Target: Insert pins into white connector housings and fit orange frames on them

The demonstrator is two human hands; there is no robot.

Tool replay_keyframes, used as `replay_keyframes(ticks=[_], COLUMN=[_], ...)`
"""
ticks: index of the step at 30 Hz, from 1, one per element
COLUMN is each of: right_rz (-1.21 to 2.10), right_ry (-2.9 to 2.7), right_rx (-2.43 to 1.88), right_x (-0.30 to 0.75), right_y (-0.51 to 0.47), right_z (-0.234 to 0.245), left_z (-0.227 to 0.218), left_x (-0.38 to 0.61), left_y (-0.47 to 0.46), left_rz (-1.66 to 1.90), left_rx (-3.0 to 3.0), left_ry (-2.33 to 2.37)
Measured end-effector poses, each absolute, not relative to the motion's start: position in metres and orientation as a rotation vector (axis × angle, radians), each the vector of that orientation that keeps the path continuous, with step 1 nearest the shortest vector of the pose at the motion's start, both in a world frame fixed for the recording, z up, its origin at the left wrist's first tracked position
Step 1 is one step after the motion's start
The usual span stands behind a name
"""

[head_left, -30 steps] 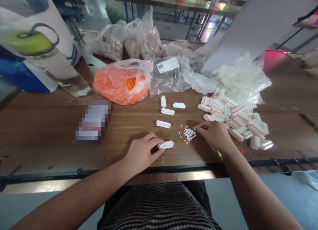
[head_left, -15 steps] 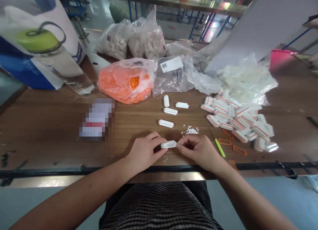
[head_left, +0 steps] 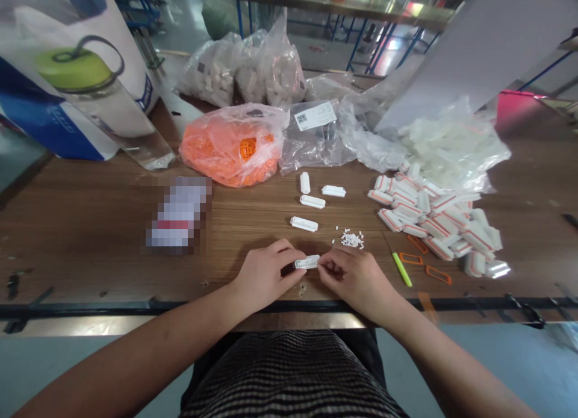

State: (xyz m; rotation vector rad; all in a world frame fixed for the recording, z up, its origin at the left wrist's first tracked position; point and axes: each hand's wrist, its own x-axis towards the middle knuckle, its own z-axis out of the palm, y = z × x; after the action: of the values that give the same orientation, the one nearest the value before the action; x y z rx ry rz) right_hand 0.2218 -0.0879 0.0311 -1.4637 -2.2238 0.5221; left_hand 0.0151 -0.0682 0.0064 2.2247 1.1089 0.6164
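Near the table's front edge my left hand point(head_left: 264, 277) is closed around a small white plastic connector point(head_left: 306, 263), holding it against the wood. My right hand point(head_left: 352, 277) is pinched at the connector's right end, fingers pressed together on something too small to name. Just beyond lies a little heap of tiny white pins point(head_left: 351, 239). Three more white connectors point(head_left: 304, 224) lie loose farther back. A pile of white-and-orange connectors point(head_left: 428, 216) spreads to the right.
A bag of orange parts point(head_left: 230, 144), clear bags of white parts point(head_left: 246, 68) and an empty plastic bag point(head_left: 451, 144) line the back. A green stick point(head_left: 401, 268) and orange frames point(head_left: 437, 274) lie right of my hand. A water bottle point(head_left: 97, 99) stands left.
My right hand left the pin heap and came to the connector's right end, closing in a pinch there. My left hand stayed on the connector.
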Motion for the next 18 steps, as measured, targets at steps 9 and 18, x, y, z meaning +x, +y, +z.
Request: replay_keyframes(ticks=[9, 18], right_rz=[0.383, 0.094], right_ry=[-2.35, -2.442], right_rx=[-1.373, -1.283], right_x=[0.223, 0.222], right_y=[-0.091, -0.104], right_z=[0.032, 0.028], left_z=[0.007, 0.006], left_x=[0.015, 0.015], left_y=[-0.068, -0.069], left_rz=[0.62, 0.649], left_rx=[2.202, 2.185], left_ry=[1.113, 1.113])
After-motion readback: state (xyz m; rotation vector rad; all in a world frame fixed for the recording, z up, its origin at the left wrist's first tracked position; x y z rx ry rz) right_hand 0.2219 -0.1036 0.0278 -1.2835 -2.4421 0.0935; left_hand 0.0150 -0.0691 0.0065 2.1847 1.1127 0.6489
